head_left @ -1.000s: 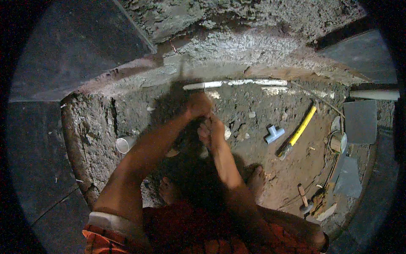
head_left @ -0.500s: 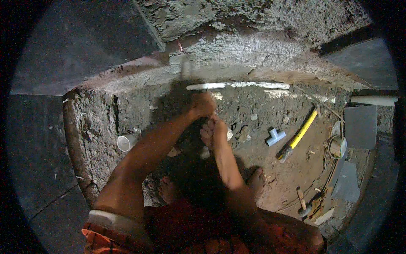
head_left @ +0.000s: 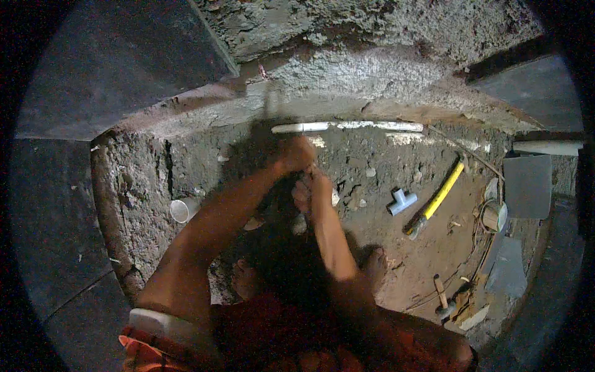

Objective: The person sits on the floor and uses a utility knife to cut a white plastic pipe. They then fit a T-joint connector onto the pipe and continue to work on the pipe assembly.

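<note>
Over the dug earth (head_left: 365, 229) in the middle, my two hands are close together, one just beyond the other. My left hand (head_left: 296, 154) is closed, its fingers mostly turned out of sight. Just nearer to me, my right hand (head_left: 315, 193) has its fingers curled in, with its top against or very near the left. Whatever they grip is too small and dark to make out. A white pipe (head_left: 378, 126) lies along the far wall, beyond my left hand. To the right of my hands rests a grey T-shaped pipe fitting (head_left: 403, 201).
A yellow-handled tool (head_left: 445, 191) lies right of the fitting. Upright pipe ends stand at left (head_left: 180, 211) and right (head_left: 494, 217). A small wooden-handled hammer (head_left: 440, 291) lies at lower right near grey tile pieces (head_left: 508, 266). Dark slabs (head_left: 62, 217) edge the pit; my bare feet (head_left: 375, 266) stand inside.
The fingers of my right hand look slightly more curled. Both hands otherwise stay in nearly the same place, and the objects around them have not moved.
</note>
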A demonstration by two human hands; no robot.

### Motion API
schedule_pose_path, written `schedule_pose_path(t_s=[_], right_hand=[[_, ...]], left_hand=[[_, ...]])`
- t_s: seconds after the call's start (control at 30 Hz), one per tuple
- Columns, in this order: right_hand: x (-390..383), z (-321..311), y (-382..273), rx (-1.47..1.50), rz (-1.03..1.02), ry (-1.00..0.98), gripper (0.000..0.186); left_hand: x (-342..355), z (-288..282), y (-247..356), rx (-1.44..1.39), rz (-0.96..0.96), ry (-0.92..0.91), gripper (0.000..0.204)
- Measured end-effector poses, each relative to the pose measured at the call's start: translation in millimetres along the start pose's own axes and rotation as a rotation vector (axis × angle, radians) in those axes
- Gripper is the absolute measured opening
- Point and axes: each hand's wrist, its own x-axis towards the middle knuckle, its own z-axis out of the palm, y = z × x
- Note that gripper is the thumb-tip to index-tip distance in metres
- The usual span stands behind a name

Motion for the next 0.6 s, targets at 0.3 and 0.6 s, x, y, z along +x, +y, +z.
schedule_pose_path(t_s=[0.3,0.6], right_hand=[[23.4,-10.5,4.1,-0.069,-0.045,0.127,0.033],[-2.0,-0.3,-14.3,-0.026,-0.072,0.239,0.042]], left_hand=[[3.6,15.8,13.2,0.031,-0.068,0.122,0.016],[10.3,32.1,24.2,-0.067,0.058,0.069,0.017]])
